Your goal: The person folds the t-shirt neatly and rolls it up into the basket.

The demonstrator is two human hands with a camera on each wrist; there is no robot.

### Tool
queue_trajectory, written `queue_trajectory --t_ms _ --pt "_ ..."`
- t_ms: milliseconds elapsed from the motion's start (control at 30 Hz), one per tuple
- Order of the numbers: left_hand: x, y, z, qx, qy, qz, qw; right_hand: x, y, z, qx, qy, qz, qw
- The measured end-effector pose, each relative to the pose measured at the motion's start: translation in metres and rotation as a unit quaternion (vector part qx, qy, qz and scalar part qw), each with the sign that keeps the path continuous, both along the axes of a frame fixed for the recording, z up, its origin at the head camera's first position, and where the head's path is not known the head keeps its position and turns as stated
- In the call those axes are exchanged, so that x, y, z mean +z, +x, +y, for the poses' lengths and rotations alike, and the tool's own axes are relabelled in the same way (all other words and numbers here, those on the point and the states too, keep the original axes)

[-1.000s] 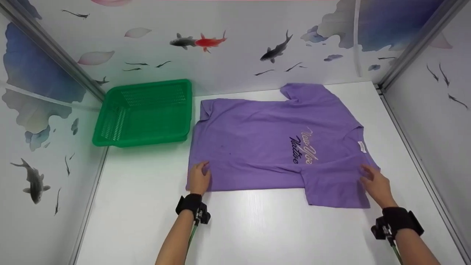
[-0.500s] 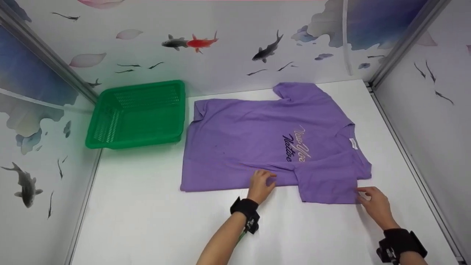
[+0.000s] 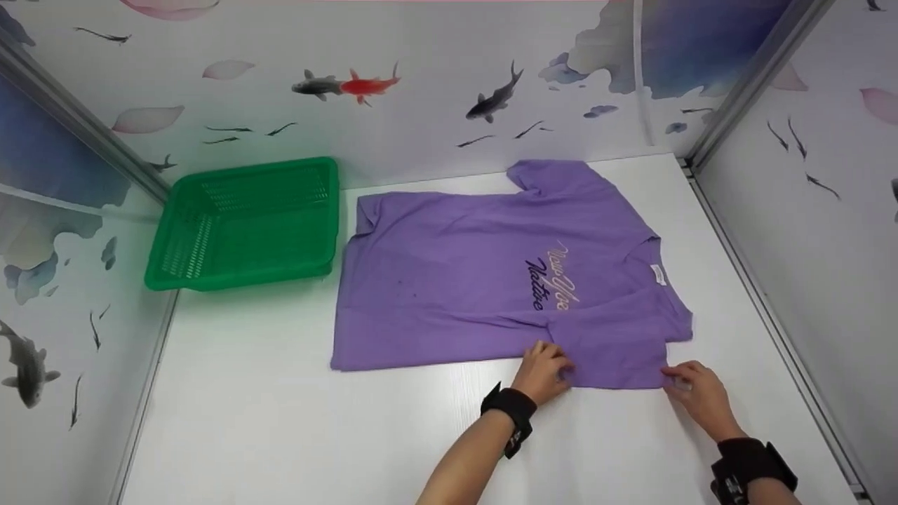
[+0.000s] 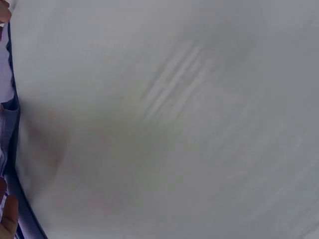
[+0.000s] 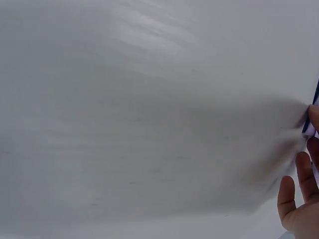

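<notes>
A purple short-sleeved T-shirt (image 3: 449,259) lies spread on the white table, its hem to the left and its collar to the right. Dark and pale script runs across its chest. At the near sleeve (image 3: 610,354), my left hand (image 3: 541,372) pinches the left corner with curled fingers. My right hand (image 3: 701,396) pinches the sleeve's right corner between thumb and forefinger. In the right wrist view the other fingers (image 5: 286,199) spread loosely beside the cloth. Only a strip of the shirt (image 4: 10,129) and some fingertips (image 4: 10,214) show at the left wrist view's edge.
A green plastic basket (image 3: 245,242) with perforated sides stands at the back left, beside the shirt's hem. White panels printed with fish and petals (image 3: 421,140) enclose the table (image 3: 316,435) at the back and both sides.
My left hand has moved right from the hem to the near sleeve and taken its corner. My right hand has come down from the shoulder to the sleeve's other corner. The view has shifted slightly.
</notes>
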State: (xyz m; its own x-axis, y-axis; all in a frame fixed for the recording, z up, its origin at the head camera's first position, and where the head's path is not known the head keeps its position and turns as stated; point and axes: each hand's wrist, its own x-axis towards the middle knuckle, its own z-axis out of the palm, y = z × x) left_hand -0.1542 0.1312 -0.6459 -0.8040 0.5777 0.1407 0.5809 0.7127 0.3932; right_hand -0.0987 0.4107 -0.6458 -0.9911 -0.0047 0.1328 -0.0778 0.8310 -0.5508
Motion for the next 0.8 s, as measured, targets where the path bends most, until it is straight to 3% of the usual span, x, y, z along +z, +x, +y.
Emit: queue_trajectory --t_ms 167,367,500,633,800 --pt "-0.009 0.003 0.002 0.004 -0.015 -0.007 0.9999 -0.005 -0.002 0.0 -0.015 -0.001 0.021 1.0" --pt "-0.012 0.003 0.006 0.006 -0.01 0.048 0.9988 -0.002 -0.009 0.0 -0.014 0.007 0.005 1.0" --pt "-0.007 -0.001 0.006 0.009 0.008 0.076 0.997 0.007 -0.013 -0.001 -0.007 0.016 0.001 1.0" --pt "0.002 -0.012 0.006 0.015 0.047 0.104 0.9934 0.022 -0.024 -0.001 -0.008 0.018 0.026 0.999" --pt "0.02 -0.038 0.005 0.029 0.068 0.13 0.9888 0.044 -0.049 -0.002 -0.016 0.014 0.087 0.996"
